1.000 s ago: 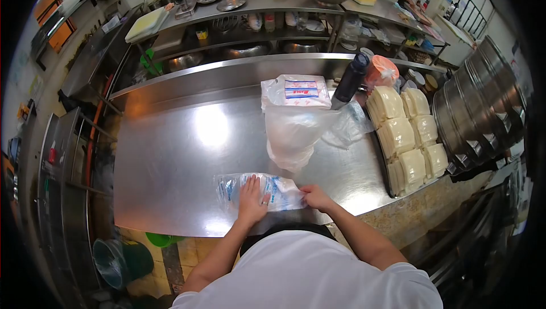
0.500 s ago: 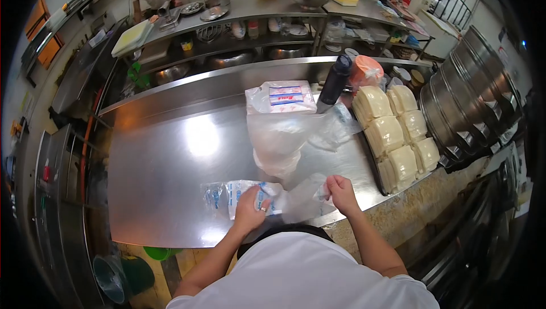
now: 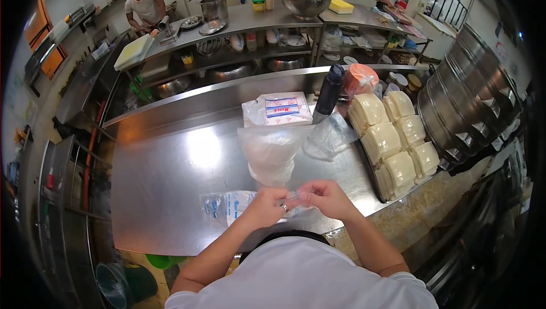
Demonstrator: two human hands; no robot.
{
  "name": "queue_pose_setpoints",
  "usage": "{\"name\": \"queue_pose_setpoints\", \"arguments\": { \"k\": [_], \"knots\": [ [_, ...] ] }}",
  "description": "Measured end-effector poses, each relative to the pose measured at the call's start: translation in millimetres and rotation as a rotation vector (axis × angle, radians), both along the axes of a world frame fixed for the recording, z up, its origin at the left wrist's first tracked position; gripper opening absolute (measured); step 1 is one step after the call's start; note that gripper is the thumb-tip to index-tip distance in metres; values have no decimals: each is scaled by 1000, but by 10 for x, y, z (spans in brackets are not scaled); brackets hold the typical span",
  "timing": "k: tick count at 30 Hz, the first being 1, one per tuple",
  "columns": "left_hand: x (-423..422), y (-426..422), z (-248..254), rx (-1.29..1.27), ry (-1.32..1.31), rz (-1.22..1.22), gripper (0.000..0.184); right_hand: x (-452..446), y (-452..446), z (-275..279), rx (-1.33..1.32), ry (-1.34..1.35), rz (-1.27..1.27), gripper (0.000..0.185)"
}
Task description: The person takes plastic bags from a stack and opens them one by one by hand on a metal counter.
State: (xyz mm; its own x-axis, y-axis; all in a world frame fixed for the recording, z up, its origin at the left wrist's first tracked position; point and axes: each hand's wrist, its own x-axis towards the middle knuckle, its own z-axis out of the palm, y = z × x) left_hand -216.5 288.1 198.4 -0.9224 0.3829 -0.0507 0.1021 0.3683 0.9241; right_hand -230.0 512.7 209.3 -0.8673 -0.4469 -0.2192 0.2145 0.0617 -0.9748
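- I find the left hand (image 3: 266, 209) and the right hand (image 3: 329, 199) close together at the lower centre of the frame, fingers bent, thumbs and fingertips apparently pinching a thin clear plastic bag (image 3: 294, 196) between them.
- The bag sits at the lower centre, partly hidden by the fingers; I cannot tell which edge is held.
- A flat transparent pack with blue print (image 3: 233, 202) lies left of the left hand, on the shiny grey steel table (image 3: 153, 195), its right part covered.
- Handling, in my judgement: the bag is very light, limp and slippery, its layers liable to cling and easily torn; I would grip opposite sides of one edge with light fingertips. The pack should be soft, best steadied under a flat palm.
- Just above the hands I note a slumped translucent white plastic sack (image 3: 267, 152).
- Cream-coloured square stacks (image 3: 380, 140) stand at right, apart from both hands.
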Motion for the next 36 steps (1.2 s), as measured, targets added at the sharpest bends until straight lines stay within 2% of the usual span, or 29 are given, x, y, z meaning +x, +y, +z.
{"name": "queue_pose_setpoints", "arguments": {
  "k": [1,4,7,10,13,16,19,22,25,28,31,34,36],
  "knots": [
    [-3,-13,51,-61,-25,-21,19,-27,-24,-7,-1,-20,-20,17],
    [25,-14,-34,187,158,-5,18,-38,-51,-114,77,94,-87,22],
    [71,38,-84,556,34,50,17,-17,-122,-93,278,319,-136,20],
    [81,80,13,579,-21,95,23,-71,-170,-174,260,297,-154,19],
    [61,65,-34,624,15,179,18,-85,-234,-53,-219,31,-183,18],
    [29,2,-72,511,116,132,25,-110,-160,-59,-138,120,-183,15],
    [51,16,-70,441,238,96,31,-96,-202,-2,211,387,-265,13],
    [61,35,-39,440,242,118,32,-131,-256,18,441,679,-284,18],
    [62,33,9,477,240,152,33,-152,-249,-99,491,686,-274,31],
    [91,-10,-33,612,64,145,30,-147,-273,-161,443,583,-227,46],
    [121,-74,-160,880,-250,164,19,-171,-261,-163,334,331,-232,50],
    [79,-55,15,946,-458,82,13,-382,-205,-44,-207,-302,-334,42],
    [-85,-273,5,817,-580,-157,20,-560,-12,115,-529,-408,-208,36]
  ]
}}
